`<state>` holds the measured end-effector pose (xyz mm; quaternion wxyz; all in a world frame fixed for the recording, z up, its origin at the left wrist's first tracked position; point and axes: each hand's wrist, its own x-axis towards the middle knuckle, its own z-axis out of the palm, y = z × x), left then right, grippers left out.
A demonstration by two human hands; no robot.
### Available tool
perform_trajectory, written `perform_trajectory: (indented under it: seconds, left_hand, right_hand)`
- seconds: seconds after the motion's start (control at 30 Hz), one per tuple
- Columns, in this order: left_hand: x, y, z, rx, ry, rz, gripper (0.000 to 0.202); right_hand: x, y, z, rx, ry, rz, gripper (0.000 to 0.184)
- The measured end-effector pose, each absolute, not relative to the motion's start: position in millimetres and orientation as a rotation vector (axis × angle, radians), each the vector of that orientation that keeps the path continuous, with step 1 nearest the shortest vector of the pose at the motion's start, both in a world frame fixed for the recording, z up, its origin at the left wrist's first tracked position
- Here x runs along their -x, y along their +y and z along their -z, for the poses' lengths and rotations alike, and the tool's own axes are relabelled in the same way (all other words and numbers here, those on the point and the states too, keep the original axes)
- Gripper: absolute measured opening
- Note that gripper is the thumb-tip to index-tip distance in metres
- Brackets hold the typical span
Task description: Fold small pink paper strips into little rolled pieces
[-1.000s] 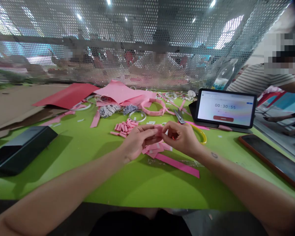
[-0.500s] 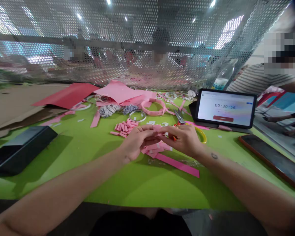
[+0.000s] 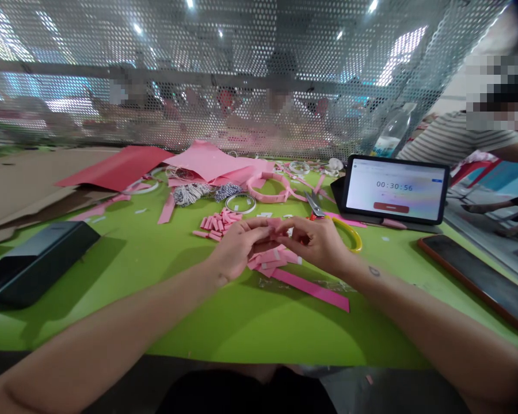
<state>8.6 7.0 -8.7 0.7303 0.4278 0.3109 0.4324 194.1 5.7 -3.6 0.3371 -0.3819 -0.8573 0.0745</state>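
My left hand (image 3: 237,247) and my right hand (image 3: 315,241) meet over the green table (image 3: 155,276), fingertips pinched together on a small pink paper piece (image 3: 277,225). Under the hands lies a small heap of pink strips with white tape (image 3: 273,259). A long pink paper strip (image 3: 315,290) runs out toward the right front. A pile of short pink pieces (image 3: 218,222) lies just beyond my left hand. Scissors (image 3: 314,205) and a yellow band (image 3: 351,233) lie behind my right hand.
A tablet (image 3: 395,190) showing a timer stands at the right, a phone (image 3: 479,282) beside it. A black box (image 3: 34,259) sits at the left. Pink and red paper sheets (image 3: 207,164), a pink ring (image 3: 270,187), a tape roll (image 3: 240,202) and string lie behind. A person in stripes (image 3: 457,141) sits at the right.
My right hand's fingers have shifted slightly on the pink piece. The tablet timer has gone from 00:30:55 to 00:30:56.
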Motion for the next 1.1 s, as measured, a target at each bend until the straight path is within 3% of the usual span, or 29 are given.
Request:
perform_trajectory:
  seconds: [0.23, 0.9, 1.1]
  left_hand:
    - [-8.2, 7.5, 10.0, -0.944, 0.696, -0.923, 0.017]
    - [-10.2, -0.5, 5.2, -0.957, 0.642, -0.900, 0.018]
    - [-9.5, 0.5, 4.4, -0.935, 0.655, -0.911, 0.014]
  right_hand:
    - [-195.2, 6.0, 5.8, 0.965, -2.243, -0.026, 0.019]
    - [-195.0, 3.5, 2.2, 0.933, -2.130, -0.159, 0.010]
    - [-197.8, 4.7, 4.8, 0.923, -2.185, -0.010, 0.020]
